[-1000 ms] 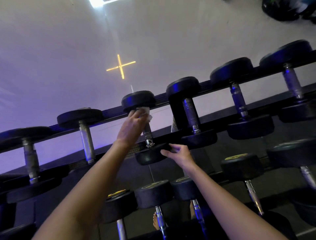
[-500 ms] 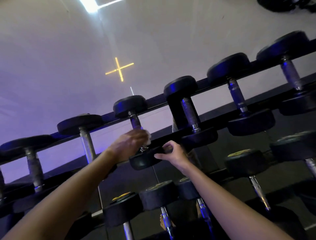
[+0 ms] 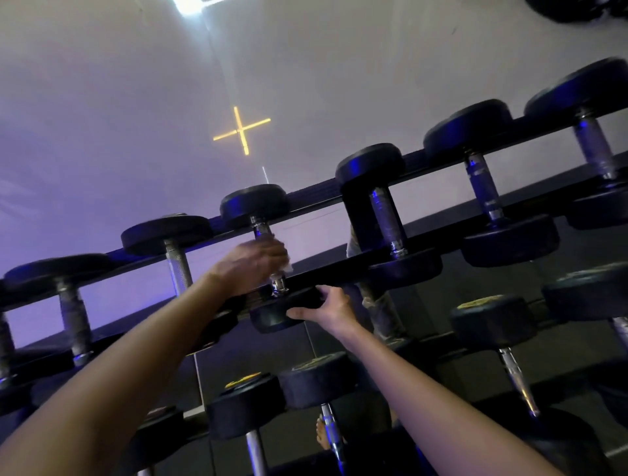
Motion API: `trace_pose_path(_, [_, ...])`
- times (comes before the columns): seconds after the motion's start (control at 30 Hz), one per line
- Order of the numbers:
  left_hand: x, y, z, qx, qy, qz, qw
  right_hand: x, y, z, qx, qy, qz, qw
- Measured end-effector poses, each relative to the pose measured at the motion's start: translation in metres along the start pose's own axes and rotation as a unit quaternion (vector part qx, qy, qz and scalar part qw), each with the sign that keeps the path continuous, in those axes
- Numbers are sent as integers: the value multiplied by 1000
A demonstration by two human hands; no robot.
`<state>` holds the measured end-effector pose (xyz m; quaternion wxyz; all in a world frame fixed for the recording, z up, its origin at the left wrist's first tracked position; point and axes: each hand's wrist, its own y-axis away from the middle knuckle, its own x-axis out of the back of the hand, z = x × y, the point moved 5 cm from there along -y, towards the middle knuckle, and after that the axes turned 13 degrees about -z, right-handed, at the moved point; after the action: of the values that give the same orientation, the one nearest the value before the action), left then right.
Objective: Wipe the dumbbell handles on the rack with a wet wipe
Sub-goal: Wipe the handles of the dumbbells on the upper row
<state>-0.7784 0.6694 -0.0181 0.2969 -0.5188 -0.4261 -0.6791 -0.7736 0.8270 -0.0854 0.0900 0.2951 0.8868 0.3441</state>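
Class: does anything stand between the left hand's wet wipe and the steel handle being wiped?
Nothing visible. The left hand holds the white wet wipe round the steel dumbbell handle; the right hand grips its black lower head.

I observe a pale, plain wall (image 3: pixel 356 74) filling the upper field. A yellow cross-shaped light (image 3: pixel 242 130) glows on it, left of centre. A bright white light (image 3: pixel 190 4) sits at the top edge. Purple light (image 3: pixel 51 190) washes the wall's left side, fading to grey rightward. A dark shape (image 3: pixel 577 9) occupies the top right corner; I cannot identify it. Lower down lies a dark surface (image 3: pixel 278 353) with thin pale seams, floor or wall undetermined.
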Motion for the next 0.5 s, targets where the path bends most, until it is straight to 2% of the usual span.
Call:
trace_pose_path(0.1, [0,0,-24,95,15,49,994,3,-5,9,6,0,3,1000])
trace_pose_path(0.23, [-22,21,15,28,62,31,997,13,-5,9,8,-11,-24,1000])
trace_pose_path(0.33, [-11,18,20,-7,63,53,997,23,-3,7,23,-38,-7,999])
trace_pose_path(0.37, [-6,13,14,12,62,77,995,27,1,4,25,-43,6,999])
trace_pose_path(0.43, [4,2,-3,104,89,143,980,33,8,3,25,-56,36,997])
trace_pose_path(0.5, [1,-2,-10,203,150,201,946,40,12,7,29,-74,61,995])
